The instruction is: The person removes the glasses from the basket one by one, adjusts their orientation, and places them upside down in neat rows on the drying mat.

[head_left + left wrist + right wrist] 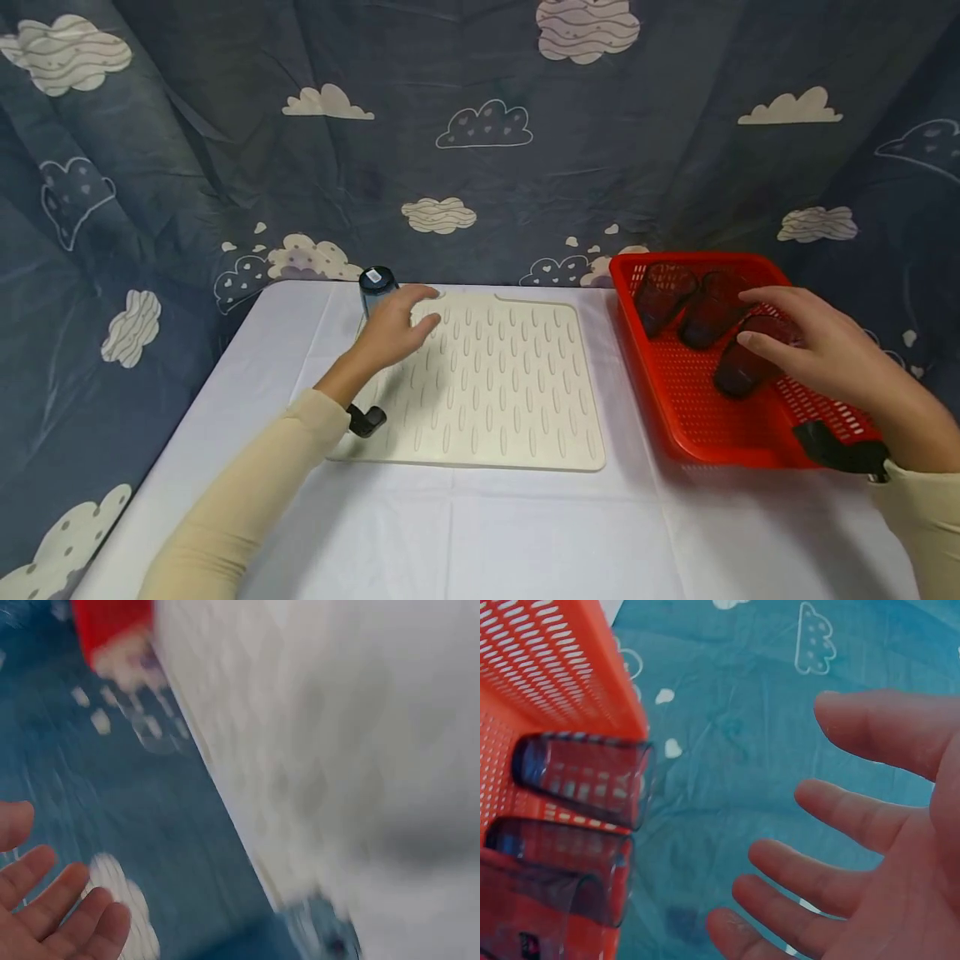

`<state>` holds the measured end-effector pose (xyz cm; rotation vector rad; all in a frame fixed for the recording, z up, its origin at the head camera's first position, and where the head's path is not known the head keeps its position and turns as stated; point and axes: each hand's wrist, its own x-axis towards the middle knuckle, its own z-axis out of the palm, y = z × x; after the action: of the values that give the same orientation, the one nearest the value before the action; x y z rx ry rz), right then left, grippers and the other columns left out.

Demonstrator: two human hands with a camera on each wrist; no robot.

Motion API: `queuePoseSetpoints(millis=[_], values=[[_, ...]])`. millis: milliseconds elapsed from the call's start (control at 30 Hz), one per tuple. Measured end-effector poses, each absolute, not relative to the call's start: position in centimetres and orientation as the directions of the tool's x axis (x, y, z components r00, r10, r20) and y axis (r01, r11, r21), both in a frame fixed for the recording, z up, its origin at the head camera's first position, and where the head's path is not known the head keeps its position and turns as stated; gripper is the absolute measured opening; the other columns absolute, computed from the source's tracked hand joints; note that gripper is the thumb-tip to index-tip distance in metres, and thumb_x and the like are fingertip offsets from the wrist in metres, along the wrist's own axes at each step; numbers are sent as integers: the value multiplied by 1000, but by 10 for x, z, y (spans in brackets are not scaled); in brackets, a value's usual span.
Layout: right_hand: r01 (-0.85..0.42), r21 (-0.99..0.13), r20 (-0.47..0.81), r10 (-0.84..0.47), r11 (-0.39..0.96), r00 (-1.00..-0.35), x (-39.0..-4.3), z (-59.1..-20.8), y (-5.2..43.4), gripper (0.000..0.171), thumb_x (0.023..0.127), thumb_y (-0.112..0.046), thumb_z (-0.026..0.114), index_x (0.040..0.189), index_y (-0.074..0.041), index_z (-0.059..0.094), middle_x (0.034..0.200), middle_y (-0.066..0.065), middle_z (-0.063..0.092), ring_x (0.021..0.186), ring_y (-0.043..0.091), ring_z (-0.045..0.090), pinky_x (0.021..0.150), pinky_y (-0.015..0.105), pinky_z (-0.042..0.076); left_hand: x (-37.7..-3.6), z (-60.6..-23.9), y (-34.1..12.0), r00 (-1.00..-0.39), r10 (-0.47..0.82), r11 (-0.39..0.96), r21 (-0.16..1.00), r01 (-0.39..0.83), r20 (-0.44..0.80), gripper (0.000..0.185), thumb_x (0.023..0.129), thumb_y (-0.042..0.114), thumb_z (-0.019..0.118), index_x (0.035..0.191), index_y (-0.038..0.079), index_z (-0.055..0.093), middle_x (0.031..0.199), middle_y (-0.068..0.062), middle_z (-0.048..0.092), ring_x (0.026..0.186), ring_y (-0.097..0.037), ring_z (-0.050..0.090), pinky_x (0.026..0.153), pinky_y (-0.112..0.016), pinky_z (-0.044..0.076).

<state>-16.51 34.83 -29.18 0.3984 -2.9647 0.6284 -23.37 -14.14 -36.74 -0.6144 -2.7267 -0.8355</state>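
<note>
Red basket (690, 404) holds three tinted glasses (708, 317); right hand (817, 342) above, fingers spread, empty. Left hand (393, 329) likewise open-fingered, empty, near lone glass (377, 283).

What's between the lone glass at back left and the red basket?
In the head view: the left hand, partly overlapping the lone glass, then the cream ribbed mat, then a strip of white tablecloth up to the red basket.

On the table (525, 533) I see the mat (495, 383), at its far left corner one glass (377, 281). To the right is the basket (686, 408) with three glasses (708, 312) inside. Behind hangs the curtain (480, 75).
</note>
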Motion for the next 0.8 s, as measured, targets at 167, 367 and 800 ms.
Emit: queuePoseSetpoints(millis=[167,367,800], values=[[-258,-360,132,-225,897,-965,-167,-298,355,57,94,-25,68,139,0,46,138,32,44,122,51,39,90,72,35,-214,-368,-111,-870,411,663,565,490,272,40,98,22,61,135,7,58,137,-11,61,125,-30,59,95,-43,55],[-225,-322,112,-199,920,-974,-169,-300,364,58,96,-28,65,140,3,44,139,36,41,125,55,35,93,75,31,-199,-363,-88,-848,477,598,620,507,233,41,98,19,60,137,8,56,138,-9,60,124,-29,61,95,-42,55],[-133,-292,66,-118,947,-991,-173,-308,386,62,99,-34,60,140,7,38,137,43,33,123,60,29,93,78,28,-195,-358,-22,-785,580,495,670,553,219,43,98,20,58,140,9,54,142,-7,58,124,-25,61,97,-35,54]])
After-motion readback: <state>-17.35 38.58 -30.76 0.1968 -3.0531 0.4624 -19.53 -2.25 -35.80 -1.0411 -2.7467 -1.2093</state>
